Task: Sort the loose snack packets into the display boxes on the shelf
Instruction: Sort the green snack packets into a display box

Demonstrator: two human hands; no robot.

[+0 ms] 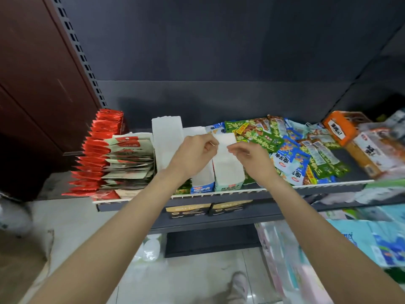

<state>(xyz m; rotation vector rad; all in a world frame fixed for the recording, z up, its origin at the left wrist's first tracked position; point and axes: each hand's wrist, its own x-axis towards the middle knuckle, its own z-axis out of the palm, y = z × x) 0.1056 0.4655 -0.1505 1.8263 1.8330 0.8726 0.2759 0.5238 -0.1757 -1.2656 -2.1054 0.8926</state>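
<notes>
Both my hands met over the white display box [228, 170] at the shelf's front lip. My left hand [192, 155] pinched the left edge of its raised white flap [225, 139], fingers closed on the card. My right hand [249, 157] had curled fingertips at the flap's right edge; couldn't tell if it truly gripped or just touched. Box stood upright, front against the white shelf rail [219, 191].

Just left of my grip, a second white box [202, 176] touched the first, and a taller white box [167, 141] stood beyond that. Further left, cream-and-red packets [129, 159] and red packets [98, 150] sat filed in rows. Tight on that side.

Right of my grip, loose green packets [260, 134] and blue packets [289, 161] lay heaped, crowding the box's right wall. Past them, an orange box [341, 128], tilted. Bare dark shelf back panel [219, 99] behind the flap gave open room above and rearward.
</notes>
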